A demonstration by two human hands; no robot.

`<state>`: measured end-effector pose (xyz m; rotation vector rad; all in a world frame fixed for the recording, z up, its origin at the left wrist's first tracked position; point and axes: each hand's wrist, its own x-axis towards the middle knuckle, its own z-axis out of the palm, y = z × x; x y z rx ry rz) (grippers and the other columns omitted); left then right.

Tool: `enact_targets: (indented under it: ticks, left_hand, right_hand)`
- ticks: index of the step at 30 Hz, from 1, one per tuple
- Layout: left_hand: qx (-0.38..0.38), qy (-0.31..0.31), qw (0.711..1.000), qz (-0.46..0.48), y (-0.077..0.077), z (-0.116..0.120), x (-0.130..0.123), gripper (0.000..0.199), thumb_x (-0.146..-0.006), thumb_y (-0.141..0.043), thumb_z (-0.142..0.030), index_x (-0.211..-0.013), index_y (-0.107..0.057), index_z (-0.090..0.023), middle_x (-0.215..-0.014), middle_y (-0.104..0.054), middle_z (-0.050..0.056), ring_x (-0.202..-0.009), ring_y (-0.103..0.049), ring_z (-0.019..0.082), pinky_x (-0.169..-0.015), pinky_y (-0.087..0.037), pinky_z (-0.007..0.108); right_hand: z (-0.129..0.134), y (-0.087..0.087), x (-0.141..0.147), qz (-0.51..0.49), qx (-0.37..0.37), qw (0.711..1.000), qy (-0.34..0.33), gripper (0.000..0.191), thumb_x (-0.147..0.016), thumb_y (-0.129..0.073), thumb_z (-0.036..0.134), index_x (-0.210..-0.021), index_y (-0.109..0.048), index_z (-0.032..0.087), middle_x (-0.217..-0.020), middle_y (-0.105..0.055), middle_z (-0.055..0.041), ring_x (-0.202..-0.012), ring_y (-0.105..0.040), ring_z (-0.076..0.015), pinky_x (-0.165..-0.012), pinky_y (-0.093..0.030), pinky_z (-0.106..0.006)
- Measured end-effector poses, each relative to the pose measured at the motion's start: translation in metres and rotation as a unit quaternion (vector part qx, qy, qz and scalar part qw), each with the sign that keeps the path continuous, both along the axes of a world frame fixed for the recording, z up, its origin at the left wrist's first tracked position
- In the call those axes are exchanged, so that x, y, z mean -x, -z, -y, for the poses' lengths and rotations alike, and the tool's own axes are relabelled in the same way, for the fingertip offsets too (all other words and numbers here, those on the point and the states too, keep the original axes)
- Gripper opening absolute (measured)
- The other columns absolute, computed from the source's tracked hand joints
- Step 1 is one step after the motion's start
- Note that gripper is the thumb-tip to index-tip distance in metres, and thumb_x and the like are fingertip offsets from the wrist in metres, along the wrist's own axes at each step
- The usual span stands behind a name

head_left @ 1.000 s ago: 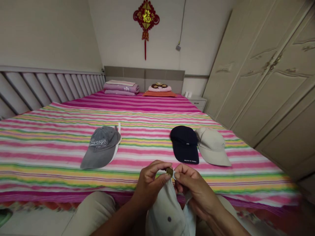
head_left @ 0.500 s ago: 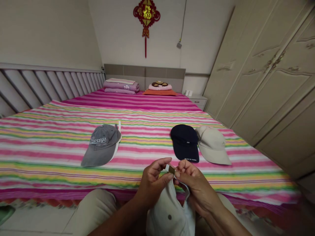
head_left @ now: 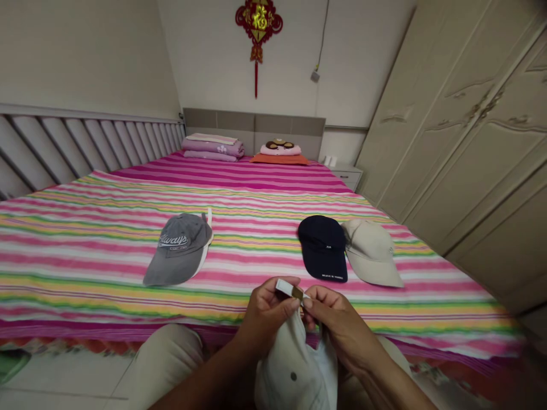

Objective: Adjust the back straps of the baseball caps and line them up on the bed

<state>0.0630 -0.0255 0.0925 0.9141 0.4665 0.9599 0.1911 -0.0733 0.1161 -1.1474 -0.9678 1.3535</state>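
Note:
A pale whitish cap hangs between my hands above my lap, its back strap upward. My left hand is closed on the strap beside its brass-coloured buckle, and the white strap end sticks out past it to the left. My right hand pinches the strap on the other side of the buckle. Beyond my hands, a navy cap lies on the bed, touching a beige cap. Farther left rests a grey cap with white lettering, partly over a white one.
The bed has a striped cover. Folded purple bedding and an orange and pink pile lie near the headboard. A white railing runs along the left; a wardrobe stands at right.
More of the white strap end now sticks out to the left of the buckle, and the strap loop looks tighter. The caps on the bed have stayed put; the view has shifted slightly.

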Motion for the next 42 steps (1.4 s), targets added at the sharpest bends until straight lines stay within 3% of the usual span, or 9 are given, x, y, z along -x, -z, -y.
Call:
enact_targets:
  ticks: [7, 14, 21, 28, 34, 38, 42]
  left_hand:
    - [0.020, -0.028, 0.999, 0.006, 0.002, -0.002, 0.005, 0.028, -0.060, -0.071, -0.017, -0.087, -0.062, -0.017, -0.071, -0.063, 0.000, -0.059, -0.056, 0.008, -0.053, -0.043, 0.018]
    - [0.007, 0.001, 1.000, -0.011, 0.003, 0.001, 0.002, 0.027, -0.060, -0.070, -0.019, -0.086, -0.063, -0.015, -0.065, -0.062, 0.000, -0.058, -0.056, 0.010, -0.055, -0.044, 0.021]
    - [-0.074, 0.015, 0.996, -0.052, -0.004, -0.009, 0.006, 0.027, -0.059, -0.071, -0.016, -0.085, -0.065, -0.015, -0.073, -0.063, 0.002, -0.070, -0.057, 0.012, -0.068, -0.044, 0.025]
    - [-0.010, 0.032, 0.999, -0.030, -0.004, -0.009, 0.007, 0.028, -0.062, -0.069, -0.020, -0.088, -0.062, -0.017, -0.069, -0.064, 0.001, -0.062, -0.059, 0.014, -0.063, -0.046, 0.028]
    - [-0.043, 0.032, 0.996, -0.065, -0.001, -0.008, 0.006, 0.029, -0.061, -0.070, -0.020, -0.089, -0.063, -0.015, -0.072, -0.066, 0.003, -0.065, -0.059, 0.013, -0.064, -0.044, 0.025]
    - [-0.052, 0.105, 0.992, -0.052, -0.003, -0.012, 0.010, 0.042, -0.060, -0.070, -0.032, -0.098, -0.061, -0.016, -0.084, -0.066, 0.007, -0.075, -0.059, 0.017, -0.071, -0.043, 0.029]
    - [-0.052, 0.178, 0.980, -0.071, -0.007, -0.020, 0.013, 0.058, -0.069, -0.050, -0.058, -0.104, -0.058, -0.013, -0.081, -0.064, 0.011, -0.076, -0.059, 0.020, -0.073, -0.042, 0.034]
  right_hand:
    - [0.000, 0.002, -0.005, 0.025, 0.013, 1.000, -0.009, 0.026, -0.069, -0.061, 0.039, -0.064, -0.053, 0.015, -0.051, -0.052, 0.0022, -0.047, -0.040, -0.0085, -0.049, -0.031, -0.023]
    - [-0.001, 0.010, -0.002, -0.027, 0.023, 0.999, -0.010, 0.028, -0.069, -0.062, 0.040, -0.062, -0.051, 0.016, -0.048, -0.051, 0.0032, -0.042, -0.040, -0.0076, -0.046, -0.032, -0.022]
    - [-0.005, -0.001, -0.007, -0.038, 0.031, 0.999, -0.019, 0.029, -0.069, -0.064, 0.038, -0.058, -0.051, 0.014, -0.044, -0.049, 0.0038, -0.039, -0.036, -0.0053, -0.043, -0.025, -0.019]
    - [-0.008, -0.003, -0.011, -0.040, 0.055, 0.995, -0.077, 0.028, -0.068, -0.064, 0.037, -0.062, -0.054, 0.013, -0.055, -0.056, 0.0004, -0.041, -0.041, -0.0051, -0.044, -0.031, -0.020]
    - [-0.009, 0.005, -0.011, -0.042, 0.039, 0.997, -0.056, 0.027, -0.063, -0.069, 0.035, -0.059, -0.053, 0.013, -0.050, -0.054, 0.0020, -0.040, -0.040, -0.0048, -0.042, -0.028, -0.019]
    - [-0.009, 0.007, -0.014, -0.046, 0.042, 0.996, -0.060, 0.025, -0.065, -0.067, 0.033, -0.060, -0.053, 0.013, -0.050, -0.053, 0.0021, -0.039, -0.038, -0.0044, -0.041, -0.025, -0.019]
    - [-0.009, 0.010, -0.017, -0.054, 0.047, 0.996, -0.060, 0.024, -0.066, -0.066, 0.031, -0.057, -0.052, 0.014, -0.048, -0.053, 0.0022, -0.037, -0.036, -0.0042, -0.039, -0.022, -0.019]
